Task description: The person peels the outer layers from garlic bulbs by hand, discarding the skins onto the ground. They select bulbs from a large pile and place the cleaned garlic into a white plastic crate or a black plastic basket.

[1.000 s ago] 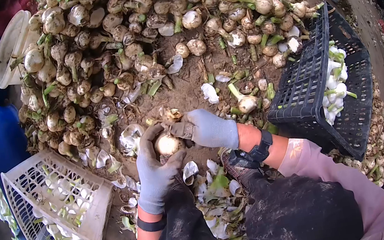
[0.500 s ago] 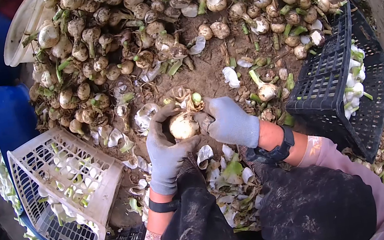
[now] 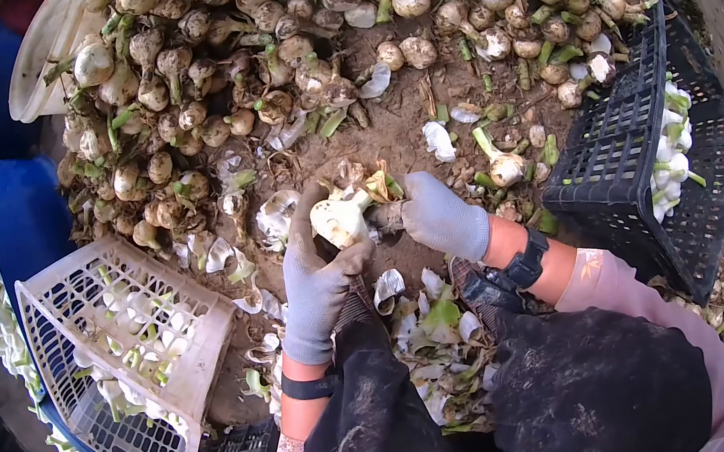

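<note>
Work at ground level, seen from the head camera. A heap of soiled bulbs spans the far side. At left, a tilted white crate of cleaned bulbs leans before a blue container; at right, a tilted black crate bounds the reach of the right hand. Peelings lie between the shoes, and a stemmed bulb rests beyond the right hand. The left hand has its fingers clamped around a pale bulb, held above the ground, stem toward the right hand, whose fingers bend beside it; whether they grip peel cannot be told. The right sleeve bears a pale motif. Bare soil, strewn with scales, opens between hands and heap.
</note>
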A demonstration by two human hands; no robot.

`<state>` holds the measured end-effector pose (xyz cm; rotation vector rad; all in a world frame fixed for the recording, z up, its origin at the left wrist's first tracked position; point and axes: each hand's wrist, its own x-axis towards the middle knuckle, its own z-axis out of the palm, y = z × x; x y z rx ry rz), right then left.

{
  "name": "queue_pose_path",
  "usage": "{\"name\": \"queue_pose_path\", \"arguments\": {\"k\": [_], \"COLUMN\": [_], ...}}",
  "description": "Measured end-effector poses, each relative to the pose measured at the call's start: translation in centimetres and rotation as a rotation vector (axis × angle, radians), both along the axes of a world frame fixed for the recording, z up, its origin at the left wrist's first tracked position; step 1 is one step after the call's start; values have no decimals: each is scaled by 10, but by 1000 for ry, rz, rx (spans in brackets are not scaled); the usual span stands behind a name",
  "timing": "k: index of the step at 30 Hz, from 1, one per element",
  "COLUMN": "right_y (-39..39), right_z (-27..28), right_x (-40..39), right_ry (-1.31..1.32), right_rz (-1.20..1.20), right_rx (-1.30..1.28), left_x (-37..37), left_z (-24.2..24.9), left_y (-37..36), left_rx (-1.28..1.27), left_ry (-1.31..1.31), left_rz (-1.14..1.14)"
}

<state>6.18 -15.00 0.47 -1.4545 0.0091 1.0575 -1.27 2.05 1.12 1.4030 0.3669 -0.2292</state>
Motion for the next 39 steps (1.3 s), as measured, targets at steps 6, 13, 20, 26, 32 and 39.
{"name": "queue_pose_path", "arguments": {"k": [6,13,20,26,32,39], "right_y": [-3,-14,-21,-38,-45,-81], "right_z": [6,9,-14,-9,13,3], "right_x": [-20,-9,15,-2,-14,33], "right_ry": [-107,-526,-897,-576,-548,-724], "right_rz": [28,309,340,775,1073,575], "right_rx": [216,-114,-651,-734,-588,-1275], "left_x": [13,12,-11,-8,-16,-24], "left_z": [-8,8,-9,2,-10,8], "left_y": [18,8,4,20,34,69], "left_rx": [479,384,-481,-725,-593,-477], "left_ry": [-87,-180,198,-55,-38,-73], "left_rz": [130,-282,117,304,552,659]}}
